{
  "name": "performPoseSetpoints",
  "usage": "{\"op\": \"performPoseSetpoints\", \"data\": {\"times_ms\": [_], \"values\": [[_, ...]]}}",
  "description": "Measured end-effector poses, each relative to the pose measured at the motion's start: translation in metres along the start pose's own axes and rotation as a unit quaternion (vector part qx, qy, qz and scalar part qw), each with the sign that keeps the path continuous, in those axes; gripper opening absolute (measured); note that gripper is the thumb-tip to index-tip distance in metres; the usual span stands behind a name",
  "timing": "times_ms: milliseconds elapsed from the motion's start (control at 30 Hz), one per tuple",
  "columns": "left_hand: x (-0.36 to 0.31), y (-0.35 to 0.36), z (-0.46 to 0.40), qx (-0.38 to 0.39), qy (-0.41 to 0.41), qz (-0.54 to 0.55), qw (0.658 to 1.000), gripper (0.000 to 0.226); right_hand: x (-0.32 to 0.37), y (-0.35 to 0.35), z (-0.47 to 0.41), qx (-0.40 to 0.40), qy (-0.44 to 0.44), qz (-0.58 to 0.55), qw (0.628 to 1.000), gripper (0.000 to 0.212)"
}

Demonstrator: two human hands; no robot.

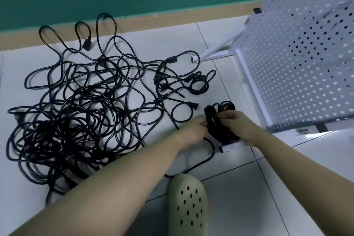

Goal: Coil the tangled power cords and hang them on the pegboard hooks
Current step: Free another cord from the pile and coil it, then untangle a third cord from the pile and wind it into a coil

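Glossy blk cord coil, both hands

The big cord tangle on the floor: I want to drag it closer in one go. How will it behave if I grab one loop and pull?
The cord tangle will probably stretch out rather than slide whole, since its loops lie loose and floppy. The many crossings may snag and tighten. A plug at its edge could catch.

Blocked, 9 o'clock: floor covered by tangled cords.
Blocked, 2 o'clock: pegboard.
Open, 6 o'clock: tiles beside clog.
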State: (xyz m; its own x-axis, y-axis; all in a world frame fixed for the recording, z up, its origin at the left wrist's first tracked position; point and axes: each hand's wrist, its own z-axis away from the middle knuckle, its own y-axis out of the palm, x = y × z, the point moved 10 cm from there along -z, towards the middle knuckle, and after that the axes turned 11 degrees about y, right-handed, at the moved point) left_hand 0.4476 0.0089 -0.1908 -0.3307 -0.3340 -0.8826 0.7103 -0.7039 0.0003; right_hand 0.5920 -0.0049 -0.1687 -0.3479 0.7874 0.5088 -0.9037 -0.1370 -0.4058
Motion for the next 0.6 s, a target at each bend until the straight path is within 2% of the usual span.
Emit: {"op": "performPoseSetpoints", "data": {"times_ms": [100,333,467,600], "values": [[0.005,0.002,-0.003,-0.005,-0.009,-0.003,1.000,0.040,-0.013,-0.002,-0.008,-0.016,0.019,-0.008,1.000,0.023],[0.002,-0.004,-0.003,-0.001,0.011,-0.022,1.000,0.049,-0.016,-0.008,-0.010,-0.053,0.025,-0.004,0.998,0.028],[-0.012,-0.020,-0.005,-0.033,0.032,-0.029,0.999,0.027,-0.003,-0.017,-0.009,-0.088,-0.002,0.009,0.996,0.033],[-0.025,-0.062,-0.007,-0.086,0.050,-0.150,0.984,0.029,0.030,-0.023,-0.007,-0.127,-0.062,0.026,0.990,0.030]]}}
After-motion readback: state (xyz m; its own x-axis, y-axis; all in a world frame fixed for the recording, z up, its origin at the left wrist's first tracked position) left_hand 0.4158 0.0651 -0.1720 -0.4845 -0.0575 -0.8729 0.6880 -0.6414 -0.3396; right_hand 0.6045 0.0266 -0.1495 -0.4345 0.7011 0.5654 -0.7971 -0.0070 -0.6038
